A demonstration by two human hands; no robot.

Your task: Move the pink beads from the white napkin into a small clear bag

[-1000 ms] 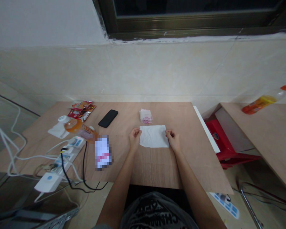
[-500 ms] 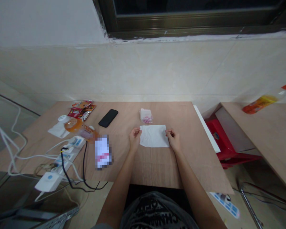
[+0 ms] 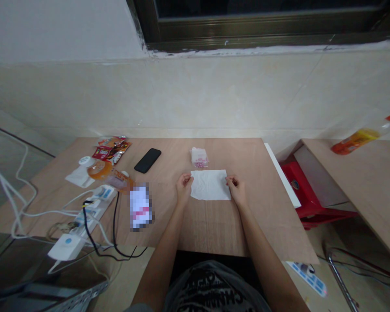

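A crumpled white paper tissue (image 3: 210, 185) lies flat on the light wooden tabletop (image 3: 208, 229). My left hand (image 3: 183, 188) pinches its left edge between finger and thumb, and my right hand (image 3: 236, 190) pinches its right edge. Just beyond the tissue lies a small clear plastic packet with pink contents (image 3: 199, 157), not touching it. Left of my left hand are a black smartphone (image 3: 147, 160) and a pixelated white package (image 3: 139, 206).
Snack packets (image 3: 111, 150), an orange-topped jar (image 3: 99, 170) and a white power strip (image 3: 95, 208) with tangled cables crowd the table's left side. A wall rises behind the table. To the right stand a red stool (image 3: 300, 190) and a board holding a plastic bottle (image 3: 357, 142).
The view has shifted very slightly. My hands and the tissue have not visibly moved.
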